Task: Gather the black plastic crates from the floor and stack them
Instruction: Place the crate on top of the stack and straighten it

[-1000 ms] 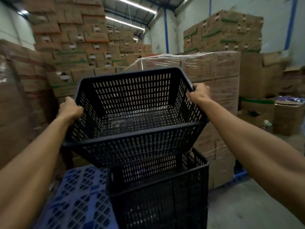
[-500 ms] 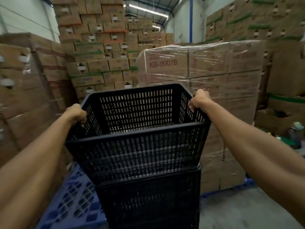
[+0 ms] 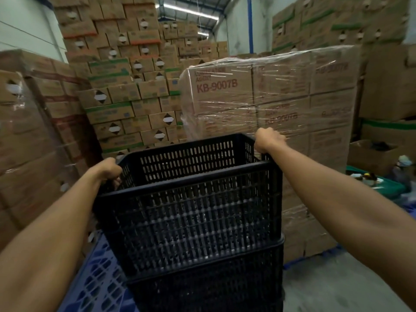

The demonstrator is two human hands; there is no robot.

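Both hands are gripping the top crate (image 3: 191,212) by its rim, one on each short side: the left hand (image 3: 109,171) is curling over the left edge and the right hand (image 3: 269,139) is clamping the far right corner. The hands are sitting well apart, with the whole width of the crate between them.

The top crate is sitting nested in the lower crate (image 3: 207,287), its mouth facing up and its walls upright or nearly so. Its long axis appears to be running left to right across the view, though the wide lens is making that hard to judge. The stack is standing beside a blue pallet (image 3: 99,287) on the floor (image 3: 337,289), in front of wrapped boxes (image 3: 270,97).

As for progress, at least two crates are stacked, and this one looks seated or nearly seated, so the placing step seems to be ending. No loose crates are showing on the floor here, so I cannot tell how many are left to gather. Letting go and checking that the top crate is sitting square would likely come next.
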